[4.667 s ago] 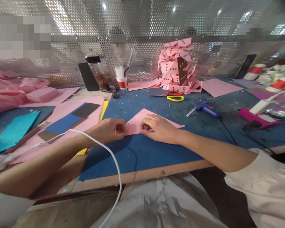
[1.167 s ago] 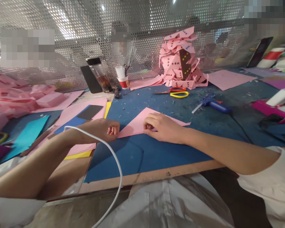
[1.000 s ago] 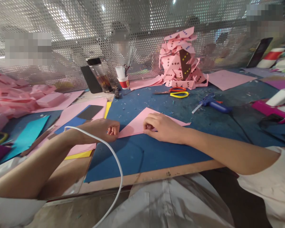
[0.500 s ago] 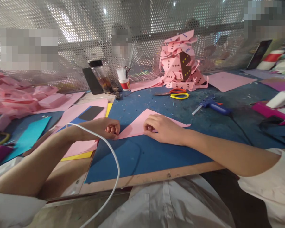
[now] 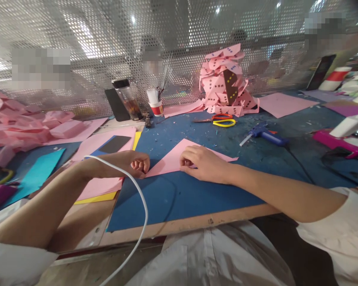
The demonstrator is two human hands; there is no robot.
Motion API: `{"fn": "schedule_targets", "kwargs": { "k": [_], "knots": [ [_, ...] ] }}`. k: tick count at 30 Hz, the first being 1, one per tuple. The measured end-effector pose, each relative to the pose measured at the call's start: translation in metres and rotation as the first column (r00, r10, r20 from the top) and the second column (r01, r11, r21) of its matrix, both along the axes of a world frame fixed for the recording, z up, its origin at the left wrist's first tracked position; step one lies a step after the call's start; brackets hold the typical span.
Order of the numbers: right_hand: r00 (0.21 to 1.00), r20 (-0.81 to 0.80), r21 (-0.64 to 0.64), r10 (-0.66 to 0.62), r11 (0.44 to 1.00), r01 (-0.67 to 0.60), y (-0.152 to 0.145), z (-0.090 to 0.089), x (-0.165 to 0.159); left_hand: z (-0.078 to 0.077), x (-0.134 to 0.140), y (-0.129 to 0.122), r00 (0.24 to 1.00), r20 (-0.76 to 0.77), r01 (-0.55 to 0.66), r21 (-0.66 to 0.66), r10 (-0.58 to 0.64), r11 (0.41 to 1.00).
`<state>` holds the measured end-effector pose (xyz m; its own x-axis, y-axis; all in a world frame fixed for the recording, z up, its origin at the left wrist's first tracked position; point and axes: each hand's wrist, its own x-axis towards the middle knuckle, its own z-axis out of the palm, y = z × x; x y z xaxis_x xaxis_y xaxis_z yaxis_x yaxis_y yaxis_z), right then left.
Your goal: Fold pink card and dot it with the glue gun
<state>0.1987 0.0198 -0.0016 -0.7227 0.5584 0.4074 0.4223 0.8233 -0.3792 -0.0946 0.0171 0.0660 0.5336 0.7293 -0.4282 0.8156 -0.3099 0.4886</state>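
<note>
Nearest me a white cable (image 5: 137, 210) loops up from my lap and crosses my left forearm. Past it, both my hands rest on the pink sheet (image 5: 170, 161), which lies flat on the blue mat (image 5: 173, 194) of the tabletop (image 5: 155, 228). My left hand (image 5: 131, 163) is curled closed at the sheet's near left corner, its fingers tucked in and pressing the paper edge down. My right hand (image 5: 204, 163) lies on the sheet's near edge, just right of its middle, fingers bent and thumb tucked under them, pinching the paper; I cannot tell how much of the sheet it has lifted. The two hands are near each other but apart.

Left of the sheet lies a stack of coloured paper (image 5: 107, 159): pink, yellow, blue and a dark piece on top. Farther left of it is a teal sheet (image 5: 38, 172), and beyond that a heap of pink folded pieces (image 5: 32, 127).

Beyond the sheet, to the right, a blue glue gun (image 5: 264, 134) lies on the mat, and behind the sheet are scissors (image 5: 220, 120) with red and yellow handles. Behind the scissors a pile of pink dotted cutouts (image 5: 225, 83) leans against the perforated screen (image 5: 92, 47). Along that screen, back left of the sheet, stand a paper cup (image 5: 155, 104), a bottle (image 5: 128, 99) and a phone (image 5: 117, 105).
</note>
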Motion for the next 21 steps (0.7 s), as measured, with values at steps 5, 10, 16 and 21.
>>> {"fn": "schedule_targets", "kwargs": {
  "k": [5,10,16,21],
  "knots": [
    [1.000,0.004,0.004,0.002,1.000,-0.002,0.000,0.001,0.000,-0.001,-0.005,0.002,1.000,0.004,-0.006,0.001,0.006,1.000],
    [1.000,0.006,0.016,0.000,1.000,0.000,-0.001,0.002,-0.001,0.001,0.009,-0.003,0.995,0.046,-0.091,0.101,0.087,0.991],
    [1.000,-0.018,-0.005,-0.009,1.000,0.009,-0.002,0.003,-0.001,-0.023,0.044,-0.019,0.956,0.250,-0.230,0.313,0.153,0.921],
    [0.999,-0.022,-0.008,-0.044,0.999,0.044,-0.002,0.002,-0.004,-0.045,0.053,-0.021,0.954,0.258,-0.244,0.372,0.152,0.896]
  ]
}}
